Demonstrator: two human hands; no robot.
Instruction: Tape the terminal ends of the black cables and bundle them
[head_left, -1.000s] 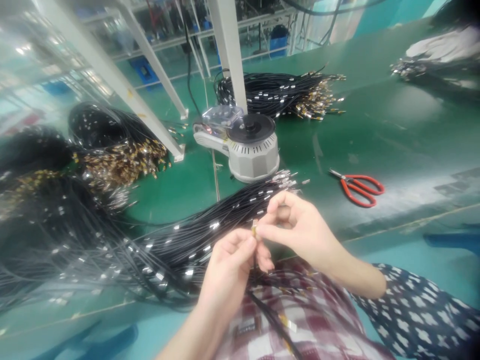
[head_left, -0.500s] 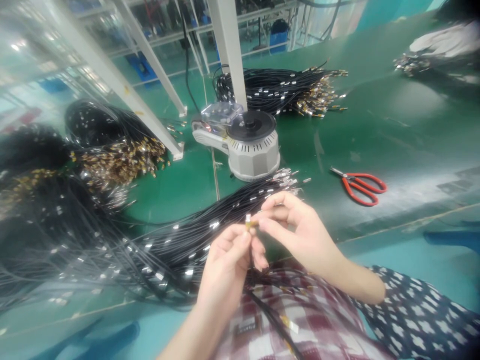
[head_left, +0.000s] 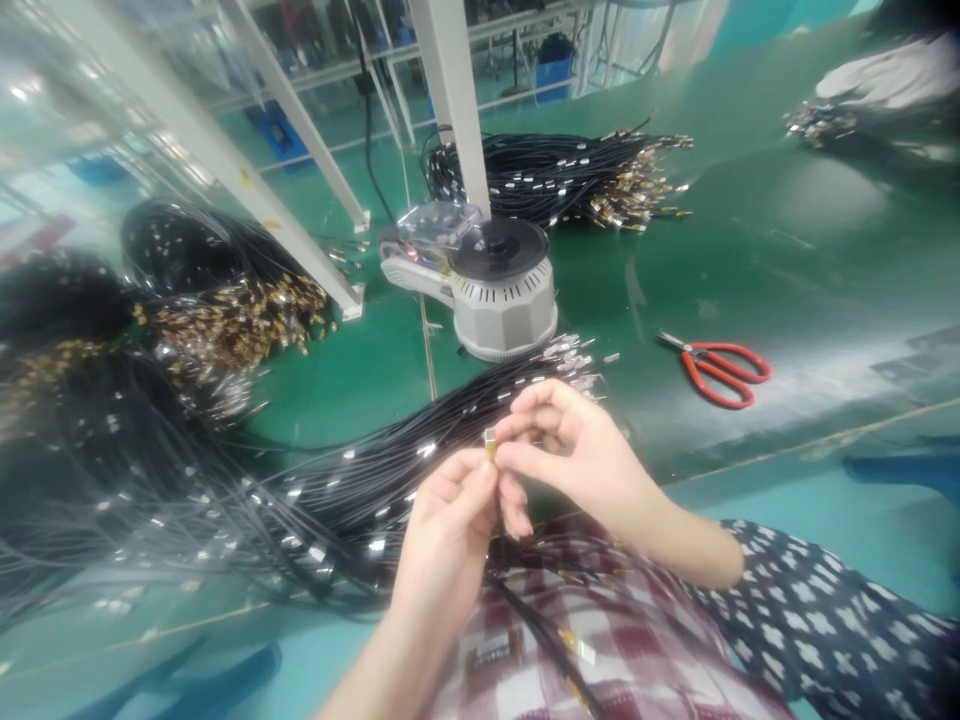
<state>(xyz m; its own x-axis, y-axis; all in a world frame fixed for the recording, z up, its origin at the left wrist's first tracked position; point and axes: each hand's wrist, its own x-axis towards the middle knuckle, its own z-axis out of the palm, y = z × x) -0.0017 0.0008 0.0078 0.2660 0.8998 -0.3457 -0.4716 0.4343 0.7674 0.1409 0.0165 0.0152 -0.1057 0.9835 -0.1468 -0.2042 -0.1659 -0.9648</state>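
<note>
1. Our left hand (head_left: pixel 450 530) pinches one thin black cable (head_left: pixel 498 512) between thumb and forefinger, just below its tip; the other fingers are curled in.
2. Our right hand (head_left: pixel 577 455) meets it from the right. Its thumb and forefinger close on the small metal connector (head_left: pixel 490 441) at the cable's end, and the remaining fingers are bent above it.
3. The connector sits between the two hands, above our lap and in front of the table edge. Its tip points up and away from us, toward the tape dispenser (head_left: pixel 504 290). The long axis stands close to upright, and the cable runs down from it to the plaid cloth (head_left: pixel 637 650) on our lap.
4. As we judge it, one cable end is in work. A few cables lie across our lap, and whether those are finished we cannot tell.
5. The big bundle of cables (head_left: pixel 352 490) sprawls on the green table (head_left: pixel 787 250) just beyond our hands, so much seems left.
6. Further out lie the red scissors (head_left: pixel 716 365) to the right, a heap with gold ends (head_left: pixel 232 320) to the left, and a far bundle (head_left: pixel 562 180) behind the dispenser.
</note>
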